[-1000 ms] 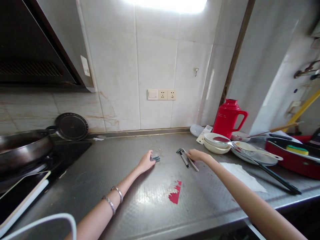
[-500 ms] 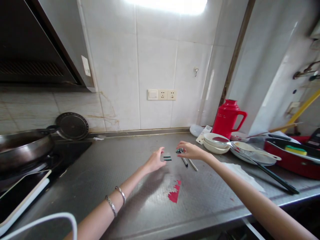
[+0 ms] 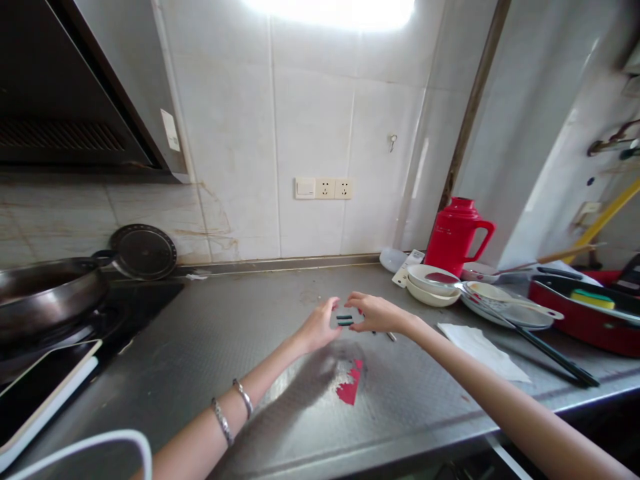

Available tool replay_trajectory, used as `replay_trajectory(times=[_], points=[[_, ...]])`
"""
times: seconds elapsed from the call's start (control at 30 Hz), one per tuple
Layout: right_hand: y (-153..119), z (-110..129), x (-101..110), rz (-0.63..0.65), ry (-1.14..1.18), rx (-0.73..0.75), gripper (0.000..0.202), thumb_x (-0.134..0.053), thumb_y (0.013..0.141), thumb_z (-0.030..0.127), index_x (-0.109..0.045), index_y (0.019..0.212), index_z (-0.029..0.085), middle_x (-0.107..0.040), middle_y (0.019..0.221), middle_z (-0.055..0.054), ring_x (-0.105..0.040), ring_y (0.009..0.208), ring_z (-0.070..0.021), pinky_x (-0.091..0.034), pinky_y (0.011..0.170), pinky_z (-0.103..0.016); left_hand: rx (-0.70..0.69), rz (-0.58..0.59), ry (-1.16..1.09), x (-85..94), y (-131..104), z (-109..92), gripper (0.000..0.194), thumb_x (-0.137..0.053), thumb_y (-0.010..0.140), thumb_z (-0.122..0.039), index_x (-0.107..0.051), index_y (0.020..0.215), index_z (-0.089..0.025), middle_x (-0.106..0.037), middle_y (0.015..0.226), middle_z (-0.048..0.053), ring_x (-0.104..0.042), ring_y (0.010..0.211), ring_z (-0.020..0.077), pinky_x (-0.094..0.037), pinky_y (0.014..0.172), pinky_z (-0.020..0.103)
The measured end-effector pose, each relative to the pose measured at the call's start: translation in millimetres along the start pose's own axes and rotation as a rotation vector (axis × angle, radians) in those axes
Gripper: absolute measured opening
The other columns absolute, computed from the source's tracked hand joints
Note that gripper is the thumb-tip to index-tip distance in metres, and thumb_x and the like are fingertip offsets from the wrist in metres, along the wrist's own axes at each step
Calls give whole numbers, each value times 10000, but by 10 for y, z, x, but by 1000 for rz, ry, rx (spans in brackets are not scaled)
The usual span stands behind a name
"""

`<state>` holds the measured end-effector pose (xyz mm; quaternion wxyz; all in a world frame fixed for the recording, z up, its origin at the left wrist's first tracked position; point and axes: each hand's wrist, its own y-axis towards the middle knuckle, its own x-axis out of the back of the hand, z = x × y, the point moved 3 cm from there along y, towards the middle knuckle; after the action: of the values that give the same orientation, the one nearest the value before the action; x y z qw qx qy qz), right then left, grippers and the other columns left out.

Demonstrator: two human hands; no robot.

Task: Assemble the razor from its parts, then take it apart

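Steel-topped kitchen counter (image 3: 240, 287) against a tiled wall (image 3: 313, 120); contents listed left to right.

Far left: metal pan (image 3: 55, 290) on the black hob (image 3: 155, 300). Near left: dark-screened device (image 3: 45, 380), pale-edged, tilted; white cable (image 3: 100, 437) nearer the edge. Far left, at the wall: round black disc (image 3: 143, 252).

Centre: left hand (image 3: 317, 328), two bracelets (image 3: 223, 421) on its forearm; fingers and thumb curved, apparently gripping the left end of a small see-through piece (image 3: 345, 320) with two dark bars. The piece lies between the two hands, bars running across. Right hand (image 3: 377, 313): fingers and thumb bent about its right end, likewise apparently gripping. Exact fingertip contact: too small to confirm.

Work in hand, as judged: two-handed handling of the piece above or at the counter; height uncertain. Such handling calls for light, even pressure from both sides, as the piece looks smooth and could slip or tip.

Near centre, below the hands: ragged red patch (image 3: 351, 385). Just beside the right hand, partly hidden behind it: tip of a slim pale item (image 3: 391, 337).

Right: white bowls (image 3: 433, 299), white paper (image 3: 480, 350), red flask (image 3: 450, 243) farther off. Far right: red pan (image 3: 560, 313) holding a yellow-green sponge (image 3: 593, 300).
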<state>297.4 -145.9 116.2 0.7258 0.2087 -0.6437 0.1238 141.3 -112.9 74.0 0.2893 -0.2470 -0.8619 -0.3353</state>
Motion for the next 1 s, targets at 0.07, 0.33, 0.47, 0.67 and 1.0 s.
replay_trajectory(times=[0.07,0.33,0.47,0.67,1.0], points=[[-4,-59,23,-32,9,12,469,-618,679,358,-552,1123,221,-539,1055,-53,-573,779,-151,-404,657,-224,-38,-29,24,31,-23,-31,603,-580,689,-198,-366,1252,-175,-501,1236,95,-462,1142,207,-357,975,333],[-204,-1004,8,19,81,-151,453,-601,668,324,-578,1080,137,-551,1032,-100,-554,725,-158,-430,679,-258,-6,-105,103,339,-154,224,457,-505,760,-185,-424,1210,-183,-501,1247,90,-436,1174,197,-318,1017,359],[-336,-1383,-171,101,99,-243,466,-609,646,310,-595,1068,112,-566,1037,-129,-561,841,-216,-434,746,-295,116,-143,149,459,-233,556,368,-480,766,-176,-483,1134,-186,-550,1186,74,-483,1124,190,-345,994,358],[-367,-1575,-362,159,159,-325,511,-617,620,328,-599,1085,117,-580,1085,-125,-541,969,-239,-411,832,-282,180,-194,162,550,-326,859,312,-473,752,-162,-531,1057,-176,-597,1108,69,-528,1057,188,-383,953,343],[-352,-1742,-504,189,185,-392,533,-631,591,280,-598,1107,154,-576,1131,-100,-537,1003,-237,-399,877,-279,240,-213,159,647,-358,1030,304,-458,718,-110,-562,999,-164,-620,1063,71,-551,1016,181,-400,930,334]])
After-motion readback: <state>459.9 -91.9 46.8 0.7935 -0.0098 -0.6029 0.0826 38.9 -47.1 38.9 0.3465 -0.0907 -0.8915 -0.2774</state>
